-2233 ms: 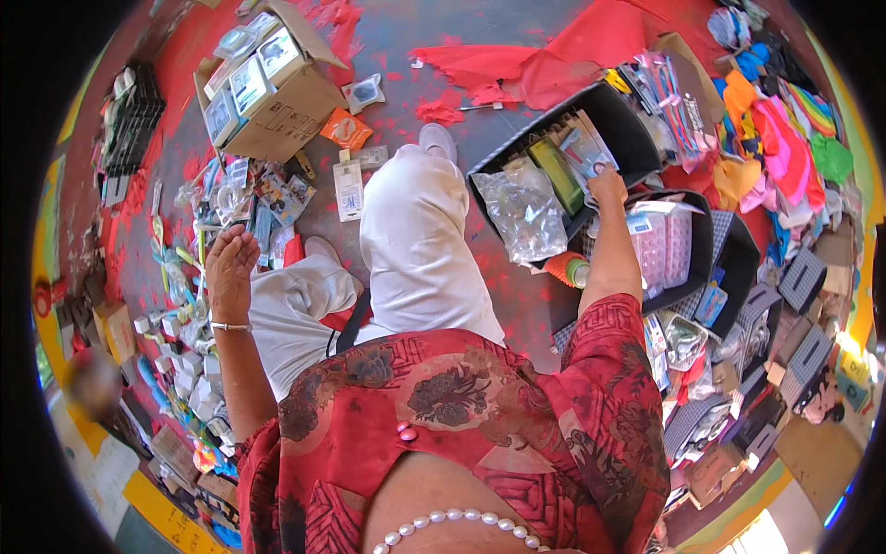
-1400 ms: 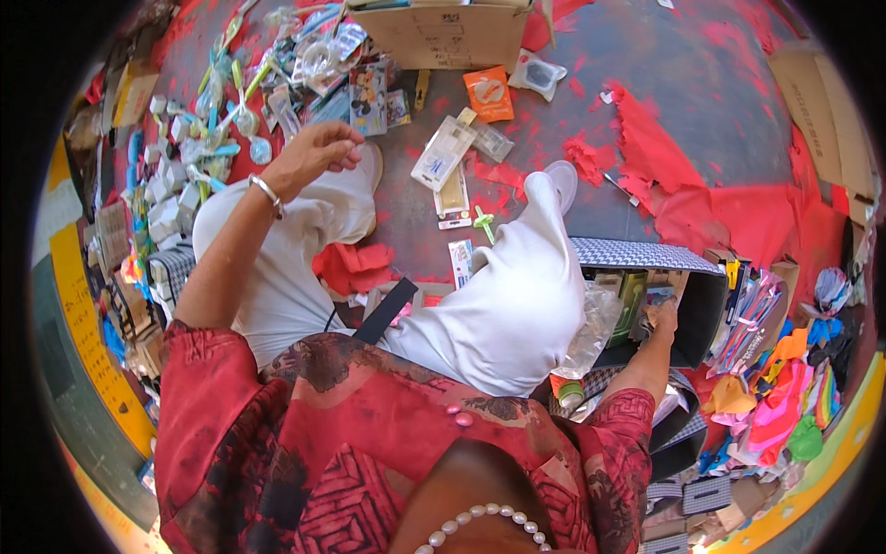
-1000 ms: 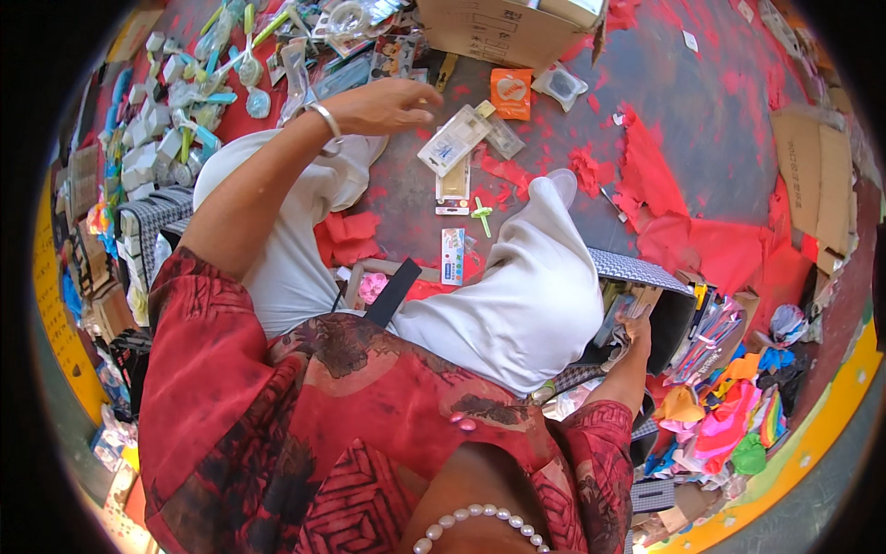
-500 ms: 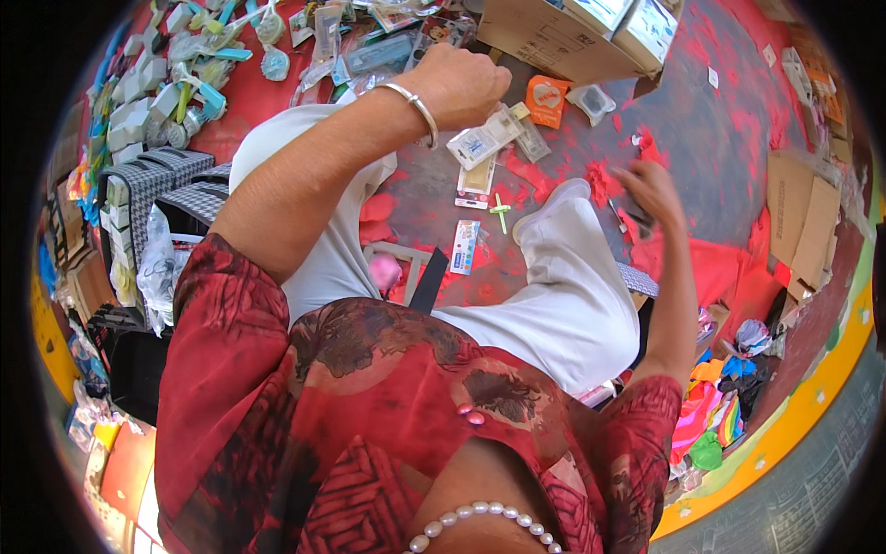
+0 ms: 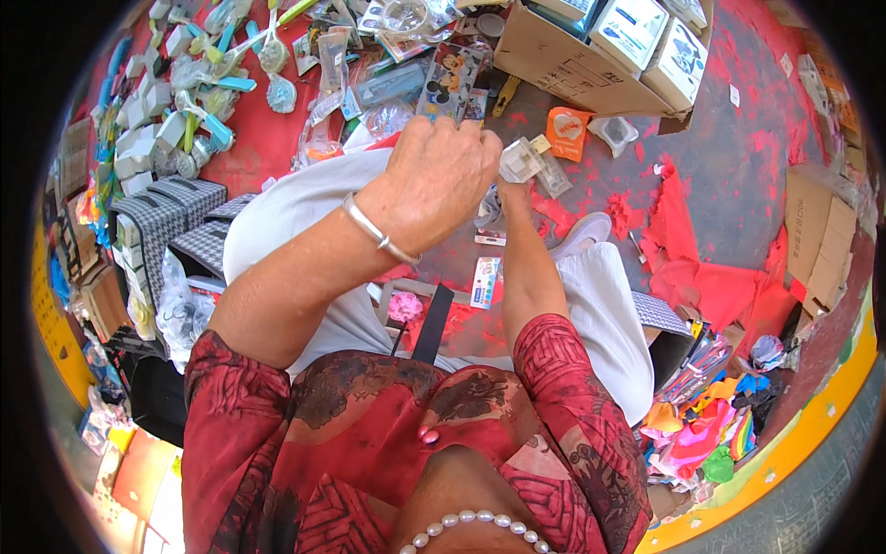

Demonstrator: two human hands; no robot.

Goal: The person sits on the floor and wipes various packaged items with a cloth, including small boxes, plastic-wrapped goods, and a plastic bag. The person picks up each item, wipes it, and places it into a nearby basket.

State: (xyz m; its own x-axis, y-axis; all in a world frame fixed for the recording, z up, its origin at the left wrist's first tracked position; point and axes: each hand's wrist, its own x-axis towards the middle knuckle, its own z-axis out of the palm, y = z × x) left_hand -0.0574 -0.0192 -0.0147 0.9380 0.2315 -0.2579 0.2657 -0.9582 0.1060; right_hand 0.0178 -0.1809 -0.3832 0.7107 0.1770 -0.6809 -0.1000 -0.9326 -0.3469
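Observation:
My left hand (image 5: 439, 175), with a silver bangle on the wrist, is curled closed in front of my lap, knuckles up. What its fingers hold, if anything, is hidden. My right hand (image 5: 513, 194) reaches in close beside it, its fingers mostly out of sight. Right above the right hand lies a clear and white package (image 5: 520, 161). Under the two hands some greyish plastic (image 5: 488, 209) shows, too small to name. A card with cartoon figures (image 5: 452, 78) lies just beyond my left hand.
Ahead stands a cardboard box (image 5: 581, 69) with white boxes in it. An orange packet (image 5: 567, 132) lies near it. Brushes (image 5: 212, 120) and packages pile up at the far left. A checked case (image 5: 166, 217) stands left. Torn red sheeting (image 5: 711, 286) covers floor at right.
My right hand has swung in from the right side to meet my left hand. The left hand has come nearer to me. The whole view has shifted slightly.

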